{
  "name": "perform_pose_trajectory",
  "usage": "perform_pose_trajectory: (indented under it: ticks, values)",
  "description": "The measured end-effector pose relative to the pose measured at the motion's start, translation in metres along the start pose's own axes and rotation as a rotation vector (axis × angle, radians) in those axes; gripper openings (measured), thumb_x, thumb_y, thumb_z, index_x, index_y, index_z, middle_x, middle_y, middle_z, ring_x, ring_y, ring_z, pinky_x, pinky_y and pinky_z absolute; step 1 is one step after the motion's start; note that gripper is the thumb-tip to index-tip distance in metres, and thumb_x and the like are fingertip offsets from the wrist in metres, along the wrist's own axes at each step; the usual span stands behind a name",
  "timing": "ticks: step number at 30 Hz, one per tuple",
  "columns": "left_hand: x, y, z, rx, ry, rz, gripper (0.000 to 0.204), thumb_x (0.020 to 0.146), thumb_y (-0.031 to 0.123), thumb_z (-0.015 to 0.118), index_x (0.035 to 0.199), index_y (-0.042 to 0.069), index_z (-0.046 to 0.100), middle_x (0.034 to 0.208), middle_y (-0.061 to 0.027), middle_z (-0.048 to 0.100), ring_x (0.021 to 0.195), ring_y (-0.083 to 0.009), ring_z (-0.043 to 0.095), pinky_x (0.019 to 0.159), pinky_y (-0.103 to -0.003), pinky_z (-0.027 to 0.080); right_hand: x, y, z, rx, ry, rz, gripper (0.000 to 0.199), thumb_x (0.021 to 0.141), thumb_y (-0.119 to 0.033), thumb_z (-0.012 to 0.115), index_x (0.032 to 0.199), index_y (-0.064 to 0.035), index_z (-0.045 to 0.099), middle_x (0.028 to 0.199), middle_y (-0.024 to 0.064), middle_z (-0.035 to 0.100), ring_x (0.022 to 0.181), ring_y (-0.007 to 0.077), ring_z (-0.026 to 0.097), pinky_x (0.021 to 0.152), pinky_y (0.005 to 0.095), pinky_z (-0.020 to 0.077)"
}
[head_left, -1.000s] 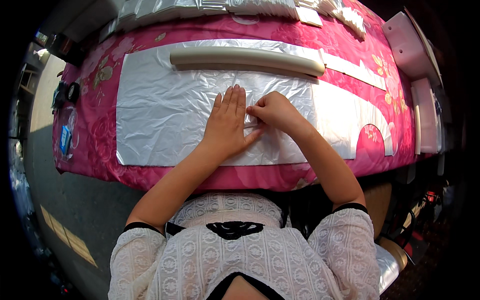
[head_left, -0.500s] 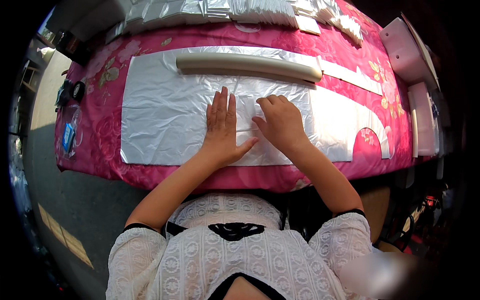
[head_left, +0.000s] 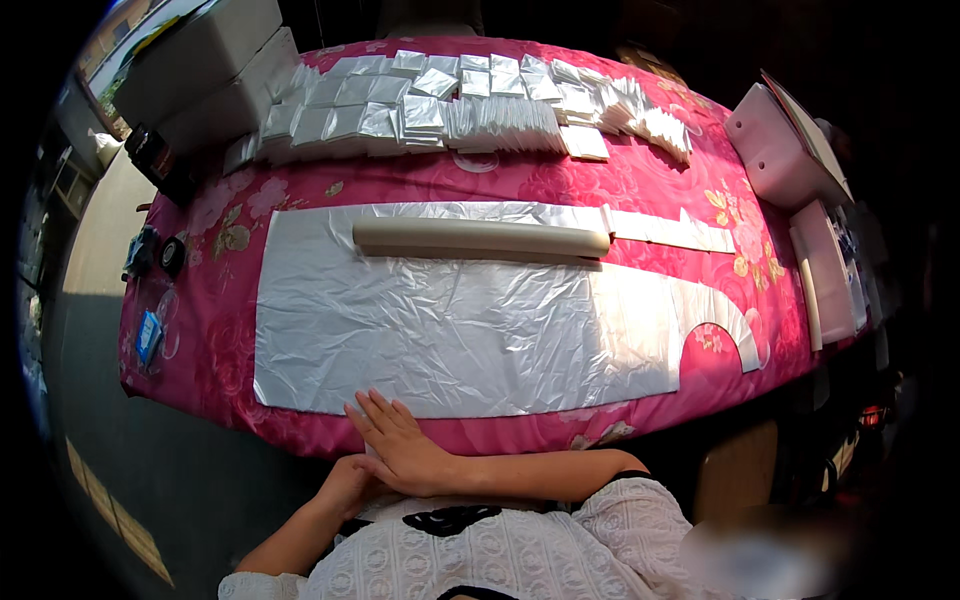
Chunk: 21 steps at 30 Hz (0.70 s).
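Note:
A thin white plastic apron (head_left: 470,340) lies spread and wrinkled across the table, with its curved cutout and narrow strap at the right. Along its far side rests a beige roller-like tube (head_left: 480,240). My right hand (head_left: 408,452) reaches leftward by the table's front edge. Its fingers are stretched out at the apron's near edge, and it holds nothing that shows. Just below it is my left hand (head_left: 348,482), close against my right hand at the table edge. The left fingers are mostly hidden behind my right hand.
Several stacks of folded white plastic packets (head_left: 420,110) fill the far side of the pink floral tablecloth (head_left: 215,350). White boxes (head_left: 210,80) stand far left, pale bins (head_left: 785,150) at right. A blue packet (head_left: 149,337) and black tape roll (head_left: 172,257) lie left.
Both hands have drawn back from the middle of the apron to the table's front edge, the right crossing over to the left. The view has tilted up, showing more stacks.

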<state>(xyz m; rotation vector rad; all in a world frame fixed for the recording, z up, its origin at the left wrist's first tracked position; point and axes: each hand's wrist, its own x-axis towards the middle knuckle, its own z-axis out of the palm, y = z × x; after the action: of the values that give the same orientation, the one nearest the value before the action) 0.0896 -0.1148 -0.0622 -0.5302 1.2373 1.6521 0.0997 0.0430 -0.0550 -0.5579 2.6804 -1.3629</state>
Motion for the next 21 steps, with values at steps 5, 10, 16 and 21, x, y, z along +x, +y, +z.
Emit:
perform_pose_trajectory:
  ticks: [5, 10, 16, 21]
  values:
    - [-0.025, 0.037, 0.028, 1.306, 0.111, 0.375, 0.016, 0.074, 0.015, 0.066, 0.085, 0.003, 0.068, 0.068, -0.0129, 0.065, 0.059, -0.0185, 0.062, 0.058, -0.030, 0.048, -0.003, 0.006, -0.051, -0.130, -0.162, -0.216, 0.038, 0.084, -0.025, 0.055, 0.117, -0.0065, 0.049, 0.133, 0.0176, 0.036, 0.133, 0.0359, 0.020, 0.107, 0.0512, 0.0138]
    - [-0.015, 0.066, 0.060, 1.340, 0.047, 0.959, 0.032, 0.068, 0.014, 0.071, 0.097, 0.005, 0.064, 0.096, -0.0142, 0.065, 0.084, -0.0265, 0.064, 0.072, -0.032, 0.051, -0.020, 0.051, -0.138, -0.020, 0.113, -0.258, 0.013, 0.071, -0.008, 0.068, 0.081, -0.0089, 0.060, 0.100, 0.0054, 0.057, 0.109, 0.0259, 0.047, 0.093, 0.0394, 0.0383]
    - [0.003, 0.096, 0.088, 1.265, 0.005, 0.985, 0.034, 0.069, 0.011, 0.069, 0.102, 0.002, 0.061, 0.112, -0.0154, 0.060, 0.098, -0.0299, 0.060, 0.082, -0.034, 0.049, 0.013, 0.178, -0.309, 0.538, 0.876, 0.261, 0.020, 0.086, -0.014, 0.061, 0.097, 0.0025, 0.063, 0.084, 0.0022, 0.064, 0.074, 0.0068, 0.054, 0.069, 0.0209, 0.0431]
    - [0.027, 0.108, 0.108, 1.286, -0.142, 0.984, 0.035, 0.070, 0.009, 0.068, 0.103, 0.003, 0.061, 0.114, -0.0152, 0.059, 0.099, -0.0292, 0.060, 0.083, -0.034, 0.049, 0.048, 0.304, -0.411, 0.250, 1.239, 0.473, 0.024, 0.082, -0.019, 0.064, 0.098, -0.0007, 0.063, 0.088, 0.0051, 0.064, 0.079, 0.0112, 0.057, 0.071, 0.0240, 0.0441]
